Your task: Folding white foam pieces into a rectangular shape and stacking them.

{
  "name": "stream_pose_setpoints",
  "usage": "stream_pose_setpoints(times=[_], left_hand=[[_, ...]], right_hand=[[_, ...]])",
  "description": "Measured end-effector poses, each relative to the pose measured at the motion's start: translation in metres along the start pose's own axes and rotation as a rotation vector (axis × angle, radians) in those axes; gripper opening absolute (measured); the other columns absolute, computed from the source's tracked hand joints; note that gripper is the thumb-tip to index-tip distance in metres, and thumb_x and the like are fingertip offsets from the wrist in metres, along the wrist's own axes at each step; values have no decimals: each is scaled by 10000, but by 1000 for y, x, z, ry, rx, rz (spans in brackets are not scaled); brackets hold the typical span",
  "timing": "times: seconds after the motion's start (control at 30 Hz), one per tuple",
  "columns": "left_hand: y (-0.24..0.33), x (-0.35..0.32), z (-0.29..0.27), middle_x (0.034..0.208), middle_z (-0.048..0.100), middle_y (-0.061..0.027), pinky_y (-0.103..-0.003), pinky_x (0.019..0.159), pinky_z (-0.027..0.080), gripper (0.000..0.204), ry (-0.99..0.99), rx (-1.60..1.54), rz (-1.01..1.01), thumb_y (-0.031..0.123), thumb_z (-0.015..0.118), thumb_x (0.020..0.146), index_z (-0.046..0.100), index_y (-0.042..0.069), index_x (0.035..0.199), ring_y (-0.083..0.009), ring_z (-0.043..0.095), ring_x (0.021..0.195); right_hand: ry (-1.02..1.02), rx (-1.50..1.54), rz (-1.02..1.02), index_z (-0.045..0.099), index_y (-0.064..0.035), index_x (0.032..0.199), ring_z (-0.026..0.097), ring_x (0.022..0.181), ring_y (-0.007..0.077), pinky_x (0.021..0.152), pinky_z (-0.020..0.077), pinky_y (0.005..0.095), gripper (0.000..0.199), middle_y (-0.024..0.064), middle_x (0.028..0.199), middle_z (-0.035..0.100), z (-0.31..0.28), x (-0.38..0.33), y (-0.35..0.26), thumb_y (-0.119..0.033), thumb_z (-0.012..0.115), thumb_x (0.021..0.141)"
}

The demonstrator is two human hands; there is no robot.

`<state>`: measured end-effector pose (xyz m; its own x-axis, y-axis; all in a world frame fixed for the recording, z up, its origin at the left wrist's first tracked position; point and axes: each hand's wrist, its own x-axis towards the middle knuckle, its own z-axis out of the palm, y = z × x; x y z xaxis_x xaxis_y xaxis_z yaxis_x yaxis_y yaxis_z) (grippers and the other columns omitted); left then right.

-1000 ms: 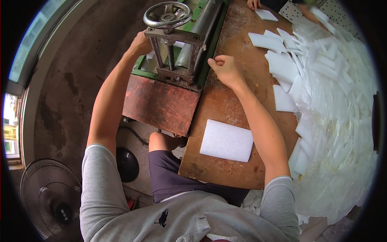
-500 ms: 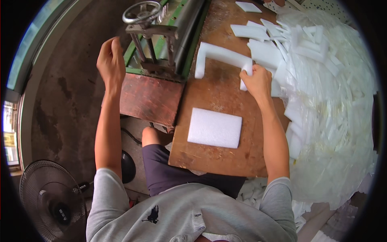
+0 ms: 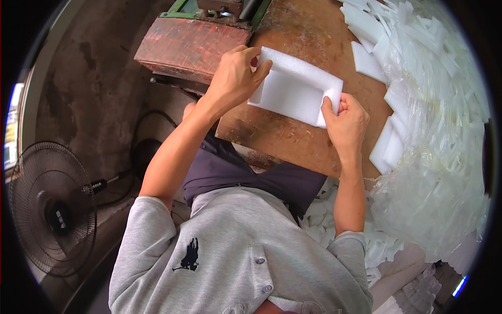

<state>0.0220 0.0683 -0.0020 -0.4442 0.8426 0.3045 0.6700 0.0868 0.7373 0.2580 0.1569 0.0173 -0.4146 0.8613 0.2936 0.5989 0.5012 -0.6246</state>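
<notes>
L hand (image 3: pixel 236 74) farther fwd, thumb (image 3: pixel 262 70) & fingers (image 3: pixel 250 53) bent in a pinch, L forearm (image 3: pixel 180 146) slanting fwd & inward; R hand (image 3: pixel 349 120) apart, thumb extended, other fingers curled, R forearm (image 3: pixel 351 193) approx. straight fwd.

At the lower left, a black wire-caged fan (image 3: pixel 58 214), round and partly in shadow. Beyond it, a dark, stained floor (image 3: pixel 94 78); by the left rim, a bright opening (image 3: pixel 11 141). Across the top, a worn reddish board (image 3: pixel 193 46) on the near side of a green metal frame (image 3: pixel 180 9), just left of the scuffed brown tabletop (image 3: pixel 314 34). Along the tabletop's right edge, loose white foam sheets (image 3: pixel 368 62), some overlapping. Farther right, a large heap of crumpled clear plastic (image 3: pixel 429 196). Below the tabletop's near edge, small white scraps (image 3: pixel 320 213).
</notes>
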Motion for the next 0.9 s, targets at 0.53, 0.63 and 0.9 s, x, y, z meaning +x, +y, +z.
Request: stream_pose_setpoints(times=[0.53, 0.63, 0.9], left_hand=[[-19, 0, 12, 822, 606, -241, -420, 647, 491, 271, -65, 39, 47, 185, 681, 892, 640, -80, 931, -374, 625, 711], [-19, 0, 15, 817, 605, -239, -421, 648, 491, 267, -62, 43, 51, 184, 679, 894, 642, -78, 933, -374, 623, 709], [-30, -2, 17, 763, 581, -197, -405, 637, 486, 229, -1, 19, 135, 160, 684, 895, 633, -64, 886, -334, 596, 656]], right_hand=[[-13, -58, -40, 578, 17, 712, 492, 526, 245, 526, 413, 397, 257, 96, 601, 512, 10, -5, 9, -135, 775, 778], [-8, -63, -43, 580, 17, 708, 492, 522, 245, 523, 413, 399, 256, 98, 604, 515, 10, -5, 12, -134, 774, 778], [-29, -60, -57, 693, 29, 849, 594, 544, 130, 543, 478, 309, 201, 82, 637, 646, 16, 1, 20, -141, 784, 790]])
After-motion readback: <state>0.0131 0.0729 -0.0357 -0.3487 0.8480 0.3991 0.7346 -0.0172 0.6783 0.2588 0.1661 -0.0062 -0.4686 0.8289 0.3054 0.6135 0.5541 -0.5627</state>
